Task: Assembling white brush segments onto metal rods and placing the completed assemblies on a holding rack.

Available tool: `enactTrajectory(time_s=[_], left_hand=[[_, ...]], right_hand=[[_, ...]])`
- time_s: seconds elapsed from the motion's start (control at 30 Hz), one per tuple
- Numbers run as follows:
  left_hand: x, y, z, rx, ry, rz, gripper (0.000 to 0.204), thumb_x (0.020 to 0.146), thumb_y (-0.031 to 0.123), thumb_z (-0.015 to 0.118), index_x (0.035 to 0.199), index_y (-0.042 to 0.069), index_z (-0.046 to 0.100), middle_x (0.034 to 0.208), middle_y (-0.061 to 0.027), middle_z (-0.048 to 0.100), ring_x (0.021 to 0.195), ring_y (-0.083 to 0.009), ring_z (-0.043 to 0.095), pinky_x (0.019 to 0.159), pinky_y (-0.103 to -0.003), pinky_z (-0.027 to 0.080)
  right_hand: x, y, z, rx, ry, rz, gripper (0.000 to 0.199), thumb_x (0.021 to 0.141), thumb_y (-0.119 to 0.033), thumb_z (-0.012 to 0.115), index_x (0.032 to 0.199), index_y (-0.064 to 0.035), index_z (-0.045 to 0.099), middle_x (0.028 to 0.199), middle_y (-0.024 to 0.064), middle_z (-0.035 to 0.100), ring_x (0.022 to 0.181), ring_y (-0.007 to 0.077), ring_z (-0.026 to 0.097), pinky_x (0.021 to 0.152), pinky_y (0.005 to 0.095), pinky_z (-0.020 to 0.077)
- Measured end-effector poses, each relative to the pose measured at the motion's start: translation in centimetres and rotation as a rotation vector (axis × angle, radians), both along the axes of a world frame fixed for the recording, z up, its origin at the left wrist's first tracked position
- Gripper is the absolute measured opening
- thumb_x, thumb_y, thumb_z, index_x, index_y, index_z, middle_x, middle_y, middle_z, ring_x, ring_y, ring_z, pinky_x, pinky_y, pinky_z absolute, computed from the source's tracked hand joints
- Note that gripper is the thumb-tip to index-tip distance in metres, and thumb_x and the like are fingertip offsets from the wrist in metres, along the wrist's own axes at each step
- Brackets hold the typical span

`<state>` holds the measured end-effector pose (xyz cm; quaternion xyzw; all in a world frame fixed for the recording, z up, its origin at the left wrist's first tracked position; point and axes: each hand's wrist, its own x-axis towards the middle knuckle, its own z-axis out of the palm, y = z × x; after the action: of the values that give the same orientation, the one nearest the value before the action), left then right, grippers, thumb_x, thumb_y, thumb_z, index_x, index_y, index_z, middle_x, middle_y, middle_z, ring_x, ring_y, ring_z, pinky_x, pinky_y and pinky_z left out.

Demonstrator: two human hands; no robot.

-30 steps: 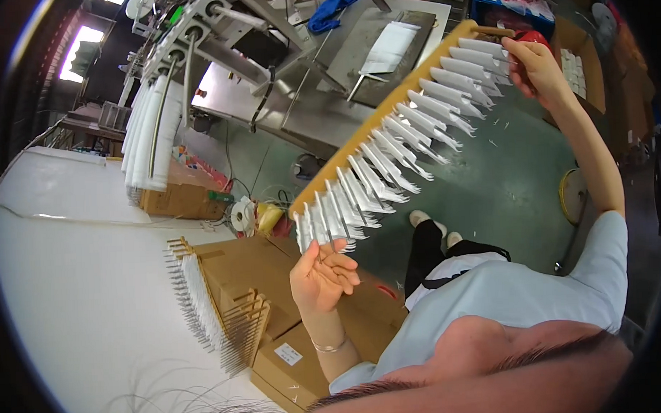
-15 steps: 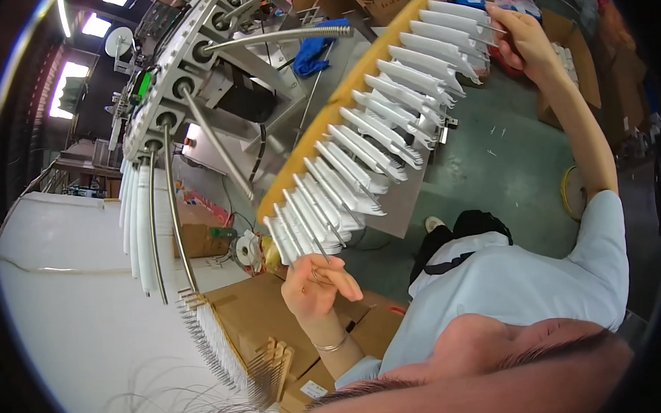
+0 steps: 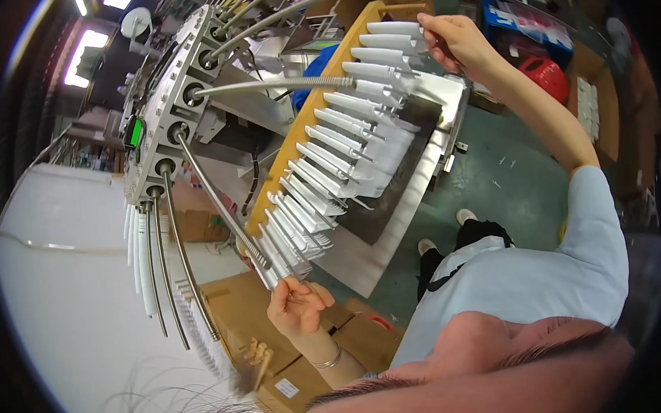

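Observation:
A yellow wooden bar [image 3: 331, 75] slants across the middle. From it stick out several metal pins carrying thin white plastic sleeves [image 3: 338, 143], some hanging crumpled at their ends. My right hand [image 3: 462, 47], at the bar's far end, pinches the tip of the topmost sleeve or its pin. At the near end, my left hand [image 3: 299, 308] has its fingers curled against the tip of the lowest sleeve or pin. Beside the bar stands a metal machine head [image 3: 169, 117] with several long rods. One springy-ended rod [image 3: 225, 199] passes in front of the bar's lower end.
A metal tray-like surface [image 3: 351, 268] lies below the sleeves. Cardboard boxes [image 3: 243, 311] and a bristly white pin rack [image 3: 204, 335] are at lower left. White tubes [image 3: 143, 260] hang on machine rods at left. A red round object [image 3: 543, 79] lies at right.
The bar with its sleeves has shifted left, closer to the machine's rods, with both hands moving along. More of the metal surface shows below. The machine rods appear in different positions.

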<state>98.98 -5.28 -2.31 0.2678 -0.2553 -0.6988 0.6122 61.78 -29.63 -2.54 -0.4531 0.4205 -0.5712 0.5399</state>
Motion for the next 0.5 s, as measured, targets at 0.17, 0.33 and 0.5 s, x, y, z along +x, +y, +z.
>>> enactTrajectory(time_s=[0.17,0.33,0.5], left_hand=[[-3.3,-0.9,-0.4,0.034,-0.007,0.21,0.042,0.094,0.023,0.031,0.081,-0.007,0.057,0.069,-0.0211,0.061,0.058,-0.0399,0.056,0.055,-0.048,0.046],[-3.6,-0.4,-1.2,0.061,-0.018,0.33,0.037,0.092,0.021,0.034,0.077,-0.004,0.057,0.073,-0.0137,0.061,0.054,-0.0361,0.054,0.048,-0.047,0.045],[-6.2,-2.0,1.1,0.173,-0.168,0.554,0.033,0.092,0.021,0.034,0.069,0.002,0.048,0.058,-0.0054,0.047,0.039,-0.0175,0.03,0.043,-0.034,0.036]], right_hand=[[-1.5,-3.0,-2.3,0.06,-0.026,0.107,0.036,0.089,-0.036,0.053,0.065,-0.0096,0.049,0.049,0.0003,0.048,0.033,0.006,0.036,0.031,0.0199,0.0244],[-2.4,-3.8,-2.9,0.099,-0.055,0.196,0.037,0.089,-0.036,0.052,0.065,-0.0089,0.049,0.049,0.0015,0.048,0.033,0.0065,0.036,0.031,0.0204,0.0247],[-2.4,-4.2,-1.7,0.074,-0.117,0.237,0.037,0.09,-0.035,0.051,0.064,-0.0087,0.049,0.049,0.0021,0.049,0.033,0.0065,0.036,0.032,0.0201,0.0251]])
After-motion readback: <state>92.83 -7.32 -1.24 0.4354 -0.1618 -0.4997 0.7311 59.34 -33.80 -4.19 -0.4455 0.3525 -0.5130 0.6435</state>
